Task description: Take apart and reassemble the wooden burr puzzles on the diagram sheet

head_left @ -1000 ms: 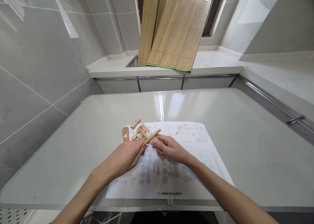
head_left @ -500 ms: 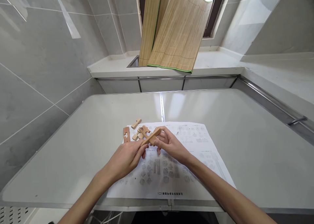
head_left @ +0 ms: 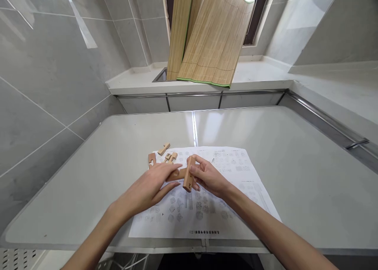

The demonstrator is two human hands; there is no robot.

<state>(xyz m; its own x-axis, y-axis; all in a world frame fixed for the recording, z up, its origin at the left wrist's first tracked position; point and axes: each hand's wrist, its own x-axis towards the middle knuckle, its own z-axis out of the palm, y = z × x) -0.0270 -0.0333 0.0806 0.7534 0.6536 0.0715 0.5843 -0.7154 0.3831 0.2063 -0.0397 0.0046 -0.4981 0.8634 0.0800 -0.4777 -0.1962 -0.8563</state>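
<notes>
crossed wooden pieces (head_left: 188,181) have swung round above printed paper (head_left: 236,211); right hand (head_left: 208,177) clamped on them, apparently carrying the hold; left hand (head_left: 153,182) loosened, digits apart, contact uncertain.

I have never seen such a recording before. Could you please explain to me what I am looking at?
There is no machine here: these are a person's bare hands, seen by a camera worn on their head, looking forward and down. The right hand holds a wooden piece marked 2. A second wooden piece reaches from it towards the left hand; whether that hand grips it, I cannot tell. On the table lie a printed sheet and loose wooden pieces.
</notes>
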